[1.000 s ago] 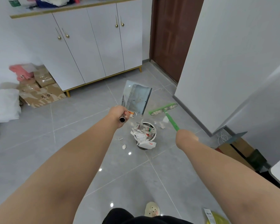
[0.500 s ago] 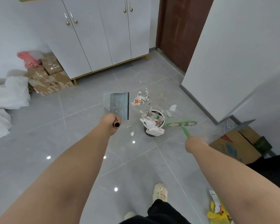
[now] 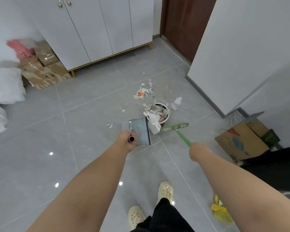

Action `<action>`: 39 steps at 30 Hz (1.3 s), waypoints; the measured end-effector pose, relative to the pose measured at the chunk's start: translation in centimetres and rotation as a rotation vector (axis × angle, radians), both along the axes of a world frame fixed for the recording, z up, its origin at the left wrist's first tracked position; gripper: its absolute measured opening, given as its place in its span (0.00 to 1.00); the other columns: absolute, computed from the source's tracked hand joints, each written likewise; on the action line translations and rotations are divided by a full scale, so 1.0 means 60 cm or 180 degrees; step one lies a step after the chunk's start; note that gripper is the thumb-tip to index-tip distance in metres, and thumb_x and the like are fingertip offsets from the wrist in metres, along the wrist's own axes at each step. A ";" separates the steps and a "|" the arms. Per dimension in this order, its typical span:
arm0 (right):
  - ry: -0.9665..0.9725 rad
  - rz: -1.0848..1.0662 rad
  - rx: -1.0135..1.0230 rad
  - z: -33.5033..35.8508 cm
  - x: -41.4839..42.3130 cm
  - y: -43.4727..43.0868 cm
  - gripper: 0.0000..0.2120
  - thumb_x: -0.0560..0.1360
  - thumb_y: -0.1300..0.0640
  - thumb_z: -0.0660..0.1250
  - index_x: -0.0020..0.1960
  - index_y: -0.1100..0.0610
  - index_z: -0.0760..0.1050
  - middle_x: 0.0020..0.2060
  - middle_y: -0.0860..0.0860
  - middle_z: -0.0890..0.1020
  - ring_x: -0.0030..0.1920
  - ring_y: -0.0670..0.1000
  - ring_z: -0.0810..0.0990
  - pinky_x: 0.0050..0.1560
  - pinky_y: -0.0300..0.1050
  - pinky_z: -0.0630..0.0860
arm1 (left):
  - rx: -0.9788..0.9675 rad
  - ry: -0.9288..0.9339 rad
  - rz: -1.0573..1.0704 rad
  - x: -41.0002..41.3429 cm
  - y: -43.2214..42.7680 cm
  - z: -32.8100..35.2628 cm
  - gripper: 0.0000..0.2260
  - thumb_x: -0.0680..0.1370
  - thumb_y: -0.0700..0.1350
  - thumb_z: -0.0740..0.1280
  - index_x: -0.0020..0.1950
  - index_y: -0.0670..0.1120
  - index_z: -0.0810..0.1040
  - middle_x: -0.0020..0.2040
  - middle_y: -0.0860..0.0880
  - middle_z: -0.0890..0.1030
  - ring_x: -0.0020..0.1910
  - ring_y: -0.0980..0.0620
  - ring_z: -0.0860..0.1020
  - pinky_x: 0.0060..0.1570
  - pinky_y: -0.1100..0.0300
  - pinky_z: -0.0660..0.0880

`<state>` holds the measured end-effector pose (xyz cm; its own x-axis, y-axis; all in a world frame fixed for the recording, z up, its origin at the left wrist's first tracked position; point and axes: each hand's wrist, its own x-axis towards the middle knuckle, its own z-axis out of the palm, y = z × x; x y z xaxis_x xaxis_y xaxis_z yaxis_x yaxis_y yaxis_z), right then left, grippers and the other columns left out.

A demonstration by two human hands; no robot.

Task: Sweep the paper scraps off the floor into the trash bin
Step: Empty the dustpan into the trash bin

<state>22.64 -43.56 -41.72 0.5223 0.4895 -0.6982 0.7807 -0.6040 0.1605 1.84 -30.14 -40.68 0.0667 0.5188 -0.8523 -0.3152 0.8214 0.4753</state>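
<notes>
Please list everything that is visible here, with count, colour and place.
bin: one, white, mid floor
scraps: many, white, around bin
dustpan: one, grey, left of bin
broom: one, green, head beside bin
cabinet: one, white, back wall
door: one, brown, back right
boxes: several, brown, left and right
bundles: two, white, left edge
toy: one, pink, on left boxes
yellow bag: one, floor, lower right
shoes: two, cream, bottom
left hand: one, grips dustpan handle
right hand: one, grips broom handle

Reaching left arm out toward 1 o'clock, wrapping left hand [image 3: 126,141] around dustpan handle [image 3: 131,139], elbow nearly straight. Stretching right arm toward 10 o'clock, gripping broom handle [image 3: 183,137] in right hand [image 3: 197,150], hiding fingers behind wrist. Baring both forearms.
</notes>
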 end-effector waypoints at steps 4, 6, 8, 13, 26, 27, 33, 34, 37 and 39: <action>0.0093 0.0031 0.0076 0.009 0.011 -0.012 0.17 0.78 0.63 0.58 0.66 0.61 0.68 0.62 0.56 0.75 0.63 0.56 0.75 0.59 0.46 0.73 | -0.0044 -0.0147 0.0148 0.010 -0.004 0.004 0.15 0.79 0.29 0.48 0.34 0.41 0.59 0.30 0.45 0.61 0.16 0.56 0.63 0.16 0.71 0.64; 0.0151 0.0053 0.0075 0.015 0.014 -0.018 0.17 0.77 0.63 0.59 0.66 0.61 0.69 0.61 0.56 0.75 0.61 0.56 0.76 0.59 0.46 0.74 | -0.0079 -0.0130 0.0185 0.008 -0.006 0.006 0.14 0.78 0.29 0.48 0.34 0.41 0.59 0.31 0.46 0.60 0.16 0.56 0.63 0.16 0.71 0.65; 0.0204 0.0085 0.0050 0.022 0.011 -0.024 0.18 0.76 0.63 0.60 0.66 0.61 0.68 0.61 0.56 0.76 0.61 0.56 0.77 0.56 0.45 0.75 | -0.0092 -0.0126 0.0210 0.006 -0.007 0.010 0.14 0.78 0.29 0.48 0.34 0.41 0.59 0.31 0.47 0.60 0.17 0.55 0.64 0.16 0.71 0.64; 0.0238 0.0114 0.0033 0.037 -0.011 -0.044 0.17 0.78 0.62 0.58 0.67 0.62 0.67 0.62 0.56 0.75 0.61 0.56 0.77 0.56 0.44 0.74 | -0.0137 -0.0192 0.0243 -0.003 -0.013 0.035 0.14 0.78 0.30 0.50 0.35 0.42 0.62 0.32 0.48 0.61 0.12 0.55 0.63 0.14 0.71 0.65; 0.0442 0.0334 0.0035 0.097 -0.102 -0.054 0.10 0.78 0.63 0.57 0.59 0.60 0.69 0.34 0.52 0.68 0.33 0.52 0.71 0.26 0.38 0.62 | -0.0031 -0.0209 0.0252 -0.071 -0.022 0.099 0.14 0.79 0.34 0.52 0.33 0.41 0.62 0.31 0.47 0.62 0.27 0.53 0.62 0.14 0.70 0.64; 0.0481 0.0337 0.0072 0.100 -0.109 -0.048 0.07 0.78 0.63 0.57 0.55 0.58 0.67 0.34 0.53 0.69 0.29 0.50 0.68 0.27 0.38 0.63 | -0.0019 -0.0193 0.0264 -0.079 -0.018 0.104 0.14 0.79 0.34 0.52 0.33 0.41 0.62 0.31 0.47 0.62 0.27 0.53 0.62 0.13 0.70 0.64; 0.0766 0.0268 0.0039 0.119 -0.166 -0.004 0.14 0.77 0.64 0.58 0.33 0.61 0.65 0.11 0.51 0.70 0.20 0.50 0.70 0.26 0.40 0.67 | 0.0121 -0.0161 0.0271 -0.109 -0.011 0.129 0.14 0.79 0.33 0.53 0.33 0.41 0.61 0.32 0.46 0.61 0.28 0.53 0.63 0.12 0.70 0.63; 0.0809 0.0301 0.0034 0.122 -0.178 0.002 0.14 0.77 0.65 0.57 0.32 0.61 0.65 0.10 0.50 0.68 0.16 0.49 0.69 0.26 0.40 0.67 | 0.0197 -0.0135 0.0236 -0.110 -0.013 0.131 0.14 0.79 0.32 0.53 0.33 0.41 0.60 0.32 0.46 0.60 0.28 0.53 0.62 0.12 0.70 0.64; 0.1071 0.0175 0.0075 0.131 -0.202 0.023 0.13 0.77 0.67 0.54 0.34 0.62 0.62 0.09 0.51 0.66 0.13 0.50 0.67 0.21 0.35 0.65 | 0.0468 -0.0039 0.0186 -0.110 -0.012 0.146 0.15 0.79 0.30 0.50 0.33 0.40 0.59 0.33 0.44 0.58 0.29 0.52 0.61 0.12 0.70 0.63; 0.1126 0.0147 0.0183 0.141 -0.212 0.037 0.12 0.77 0.68 0.54 0.35 0.62 0.61 0.09 0.52 0.66 0.15 0.50 0.66 0.19 0.33 0.64 | 0.0623 0.0025 0.0172 -0.115 -0.008 0.161 0.15 0.79 0.29 0.49 0.34 0.40 0.59 0.33 0.44 0.58 0.29 0.53 0.61 0.12 0.71 0.63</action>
<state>9.91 -41.36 -33.27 0.2297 0.5508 -0.8024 0.8086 -0.5669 -0.1577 -5.08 -30.62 -31.05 0.0280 0.6774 -0.7351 -0.3521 0.6950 0.6269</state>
